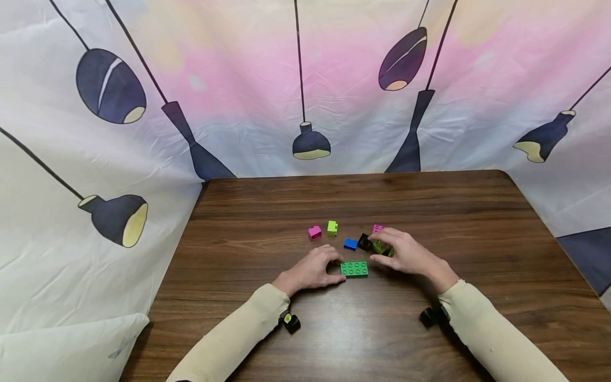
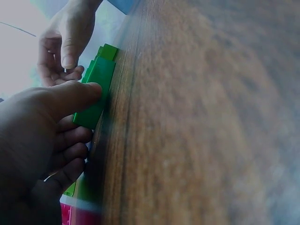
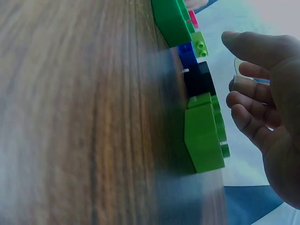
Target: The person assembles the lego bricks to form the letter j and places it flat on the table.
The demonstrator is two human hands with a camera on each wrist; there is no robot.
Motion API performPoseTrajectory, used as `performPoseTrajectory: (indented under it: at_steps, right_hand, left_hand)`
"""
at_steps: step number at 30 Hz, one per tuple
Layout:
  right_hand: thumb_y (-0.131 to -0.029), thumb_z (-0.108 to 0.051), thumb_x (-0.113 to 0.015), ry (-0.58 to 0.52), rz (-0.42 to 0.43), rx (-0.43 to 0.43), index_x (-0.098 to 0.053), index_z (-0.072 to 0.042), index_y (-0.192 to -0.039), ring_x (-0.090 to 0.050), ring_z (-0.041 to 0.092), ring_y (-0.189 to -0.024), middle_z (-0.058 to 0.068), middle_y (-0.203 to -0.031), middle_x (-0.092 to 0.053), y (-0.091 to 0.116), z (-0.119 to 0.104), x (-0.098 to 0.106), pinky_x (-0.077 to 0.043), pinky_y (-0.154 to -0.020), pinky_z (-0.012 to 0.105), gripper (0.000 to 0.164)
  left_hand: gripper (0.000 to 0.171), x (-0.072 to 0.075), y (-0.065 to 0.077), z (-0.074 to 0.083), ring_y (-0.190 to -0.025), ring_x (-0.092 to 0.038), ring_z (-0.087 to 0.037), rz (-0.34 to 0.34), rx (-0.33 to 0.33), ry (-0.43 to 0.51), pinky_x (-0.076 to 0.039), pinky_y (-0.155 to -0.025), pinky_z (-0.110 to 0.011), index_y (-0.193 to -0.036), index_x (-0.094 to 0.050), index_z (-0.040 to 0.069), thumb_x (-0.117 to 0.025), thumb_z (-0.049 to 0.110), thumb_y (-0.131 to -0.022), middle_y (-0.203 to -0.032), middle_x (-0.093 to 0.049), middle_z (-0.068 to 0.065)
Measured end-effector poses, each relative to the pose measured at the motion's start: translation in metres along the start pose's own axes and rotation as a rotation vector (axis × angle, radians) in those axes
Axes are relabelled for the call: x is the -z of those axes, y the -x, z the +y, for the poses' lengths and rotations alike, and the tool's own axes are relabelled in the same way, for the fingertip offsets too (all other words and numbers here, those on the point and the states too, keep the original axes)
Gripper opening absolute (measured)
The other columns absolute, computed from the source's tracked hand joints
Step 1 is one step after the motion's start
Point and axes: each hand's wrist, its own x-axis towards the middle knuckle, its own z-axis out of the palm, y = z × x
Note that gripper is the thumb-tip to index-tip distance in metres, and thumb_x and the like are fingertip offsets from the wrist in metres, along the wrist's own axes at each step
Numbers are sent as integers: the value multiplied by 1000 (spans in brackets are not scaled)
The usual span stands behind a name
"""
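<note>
My left hand (image 1: 312, 269) is at the left end of a green toy building brick (image 1: 354, 269) with two rows of studs, lying on the wooden table. In the left wrist view its thumb lies against the near side of that brick (image 2: 96, 101), fingers curled at the far side. My right hand (image 1: 406, 252) hovers with loosely bent fingers over a lighter green brick, partly hidden by it in the head view. The right wrist view shows this lighter green brick (image 3: 204, 136) beside the hand, with nothing between thumb and fingers. Left of it is a black brick (image 1: 364, 242).
Behind the green brick lie a small blue brick (image 1: 350, 244), a lime brick (image 1: 332, 228) and a pink brick (image 1: 315, 232). Another pink brick (image 1: 378, 228) shows past the right fingertips. A printed cloth (image 1: 258, 106) hangs behind the wooden table (image 1: 267, 201).
</note>
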Motion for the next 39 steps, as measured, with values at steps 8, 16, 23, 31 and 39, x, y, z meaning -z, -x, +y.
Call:
performPoseTrajectory:
  at_steps: [8,16,23,31,39]
  right_hand:
    - [-80,-24,-81,29,85,30,-67,-6,-116,-62,13,-81,6,-108,-66,3,7,1,-54,-69,31,42]
    - [-76,-23,-83,74,138,9,-68,-5,-114,-58,12,-75,5,-97,-64,5,11,-2,-51,-63,28,44]
    - [-75,-27,-84,94,140,-59,-68,-6,-114,-57,12,-73,4,-91,-62,6,12,-4,-49,-61,28,47]
    - [-75,-29,-84,91,137,-109,-66,-7,-109,-55,11,-72,3,-87,-61,4,10,-9,-49,-61,28,44]
    - [-74,-30,-85,103,138,-150,-65,-13,-103,-50,9,-69,-3,-81,-57,10,8,-11,-44,-59,25,40]
  left_hand:
    - [37,1,1,0,-102,-59,-12,9,-9,-8,-50,-90,-26,-110,-69,10,-75,37,-85,-105,-67,1]
    - [37,1,1,-1,-101,-59,-11,8,-11,-7,-50,-89,-26,-110,-69,11,-75,37,-85,-104,-66,2]
    - [36,0,1,-3,-99,-59,-10,14,-18,-9,-49,-87,-25,-109,-69,12,-75,38,-85,-104,-66,3]
    - [35,2,6,-1,-97,-58,-9,30,-14,-20,-50,-85,-23,-108,-69,12,-75,38,-84,-102,-66,4]
    - [35,1,5,1,-98,-58,-8,19,-24,-12,-48,-86,-20,-109,-69,13,-73,39,-86,-104,-66,4]
